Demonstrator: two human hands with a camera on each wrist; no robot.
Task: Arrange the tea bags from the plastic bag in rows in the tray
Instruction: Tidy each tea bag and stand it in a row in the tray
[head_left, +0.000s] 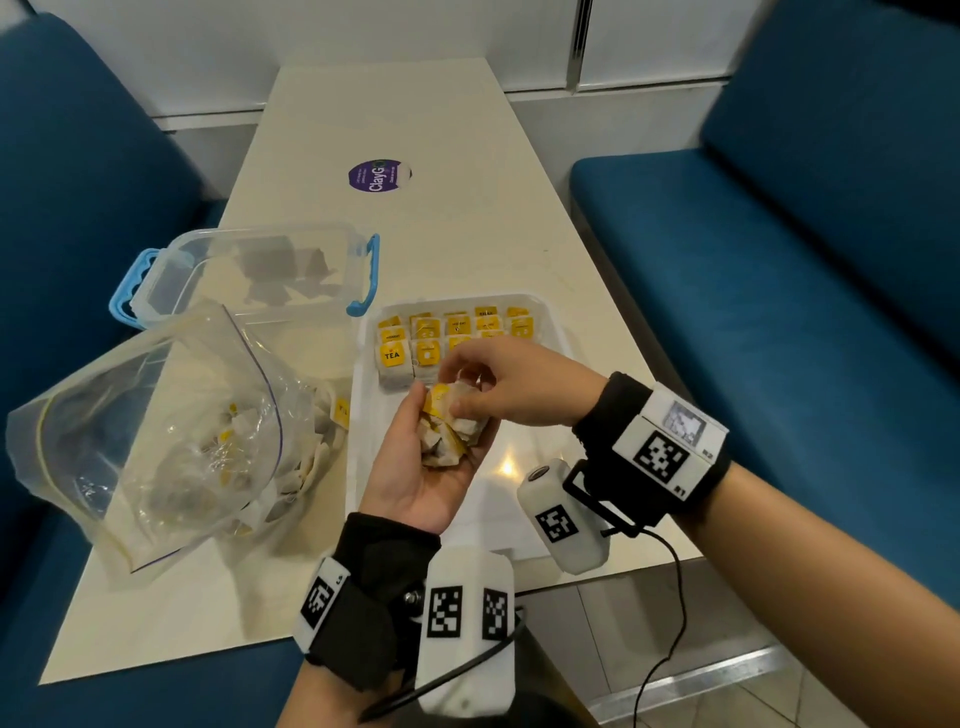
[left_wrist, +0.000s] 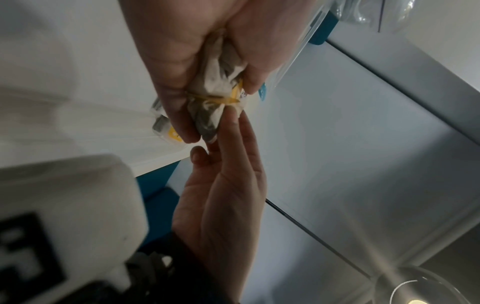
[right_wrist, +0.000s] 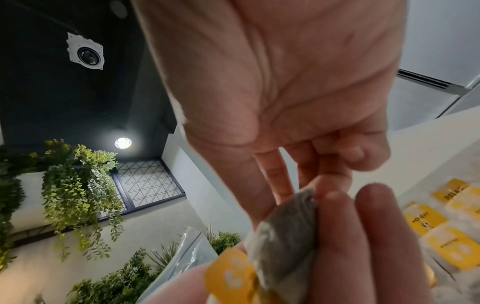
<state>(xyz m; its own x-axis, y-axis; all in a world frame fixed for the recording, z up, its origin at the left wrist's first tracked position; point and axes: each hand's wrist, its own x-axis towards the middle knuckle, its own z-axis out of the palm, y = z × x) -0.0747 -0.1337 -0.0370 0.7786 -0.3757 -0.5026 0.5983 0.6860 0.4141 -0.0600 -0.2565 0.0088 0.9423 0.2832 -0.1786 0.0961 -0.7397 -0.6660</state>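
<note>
Above the white tray (head_left: 363, 457), left hand (head_left: 415, 478) cups bunched tea bags (head_left: 449, 431); right hand (head_left: 514, 384) pinches 1. Best separate it gently, beside the tray's rows.

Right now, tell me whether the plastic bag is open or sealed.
Open. The plastic bag lies on the table, its mouth gaping wide, tea bags spilling out.

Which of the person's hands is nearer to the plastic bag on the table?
Left. The left hand, cupping a bunch of tea bags, is just right of the plastic bag; the right hand reaches in from farther right, over the tray.
</note>
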